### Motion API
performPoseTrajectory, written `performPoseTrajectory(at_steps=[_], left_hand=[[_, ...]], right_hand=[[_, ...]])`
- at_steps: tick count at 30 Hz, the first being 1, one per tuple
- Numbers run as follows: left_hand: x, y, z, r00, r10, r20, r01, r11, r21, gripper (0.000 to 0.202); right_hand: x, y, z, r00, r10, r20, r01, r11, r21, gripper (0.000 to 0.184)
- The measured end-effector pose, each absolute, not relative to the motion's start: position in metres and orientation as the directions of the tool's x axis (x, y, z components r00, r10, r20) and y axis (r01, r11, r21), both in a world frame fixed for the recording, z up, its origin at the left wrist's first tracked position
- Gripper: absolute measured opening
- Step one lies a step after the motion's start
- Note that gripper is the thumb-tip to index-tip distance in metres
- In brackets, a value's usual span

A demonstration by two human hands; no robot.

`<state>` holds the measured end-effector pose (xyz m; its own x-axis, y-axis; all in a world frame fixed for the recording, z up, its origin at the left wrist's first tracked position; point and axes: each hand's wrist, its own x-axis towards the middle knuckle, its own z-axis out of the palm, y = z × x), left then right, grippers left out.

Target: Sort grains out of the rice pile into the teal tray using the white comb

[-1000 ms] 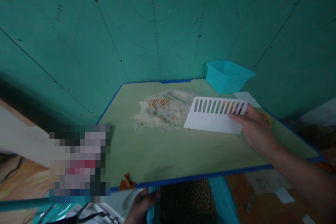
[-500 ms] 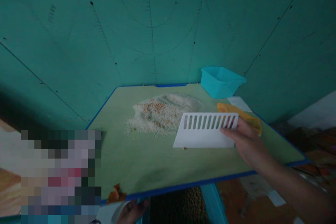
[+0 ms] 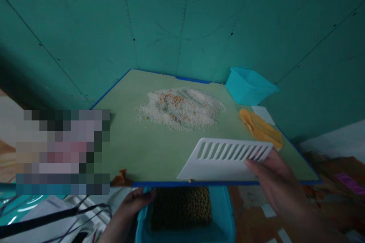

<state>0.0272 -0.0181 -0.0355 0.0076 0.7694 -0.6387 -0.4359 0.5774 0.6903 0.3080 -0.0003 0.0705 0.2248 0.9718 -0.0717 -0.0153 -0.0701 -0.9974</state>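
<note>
My right hand (image 3: 275, 182) grips a white slotted scraper (image 3: 224, 159) by its right end, its lower edge resting at the near edge of the green board (image 3: 148, 152). One small yellow grain (image 3: 190, 180) lies at that edge under the scraper. My left hand (image 3: 129, 205) holds the left rim of a teal tub (image 3: 225, 222) below the board's front edge; the tub holds yellowish-brown beans (image 3: 181, 207). A pile of white rice mixed with yellow grains (image 3: 179, 108) lies in the middle of the board.
An empty teal tub (image 3: 249, 85) stands at the board's far right corner, with an orange cloth (image 3: 261, 127) and a white slip (image 3: 264, 114) near it. An orange scrap (image 3: 121, 178) lies at the near left edge. Teal panels wall the back and sides. Cables run at lower left.
My right hand has dragged the scraper from beside the rice pile to the board's near edge. The orange cloth came into view. My left hand and the bean tub show more fully.
</note>
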Motion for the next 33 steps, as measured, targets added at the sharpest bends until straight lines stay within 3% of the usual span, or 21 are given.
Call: performPoseTrajectory(at_steps=[2, 5, 10, 14, 18, 23, 28, 33], left_hand=[[0.030, -0.022, -0.022, 0.096, 0.770, -0.631, -0.437, 0.602, 0.668, 0.015], [0.032, -0.026, -0.007, 0.093, 0.789, -0.608, -0.486, 0.569, 0.664, 0.023], [0.027, -0.031, -0.002, 0.147, 0.762, -0.631, -0.604, 0.574, 0.553, 0.022], [0.019, -0.036, -0.005, 0.108, 0.770, -0.630, -0.621, 0.547, 0.562, 0.021], [0.010, -0.038, -0.007, 0.116, 0.806, -0.581, -0.603, 0.522, 0.603, 0.019], [0.001, -0.039, -0.003, 0.147, 0.774, -0.616, -0.598, 0.565, 0.568, 0.017], [-0.011, -0.044, -0.002, 0.133, 0.754, -0.643, -0.629, 0.566, 0.533, 0.016], [-0.015, -0.046, 0.004, 0.072, 0.743, -0.665, -0.632, 0.550, 0.546, 0.016]], right_hand=[[0.307, -0.003, 0.071, 0.242, 0.967, -0.080, 0.008, -0.084, -0.996, 0.042], [0.307, -0.003, 0.072, 0.260, 0.962, -0.087, 0.028, -0.097, -0.995, 0.047], [0.303, 0.001, 0.071, 0.263, 0.961, -0.087, 0.008, -0.092, -0.996, 0.045], [0.293, 0.016, 0.077, 0.264, 0.964, 0.011, 0.041, 0.000, -0.999, 0.042], [0.270, 0.049, 0.089, 0.149, 0.971, 0.187, 0.021, 0.186, -0.982, 0.028], [0.238, 0.103, 0.095, 0.025, 0.915, 0.403, 0.073, 0.400, -0.914, 0.018], [0.215, 0.132, 0.097, -0.034, 0.880, 0.474, 0.253, 0.466, -0.848, 0.016], [0.209, 0.136, 0.098, -0.075, 0.887, 0.456, 0.300, 0.456, -0.838, 0.015]])
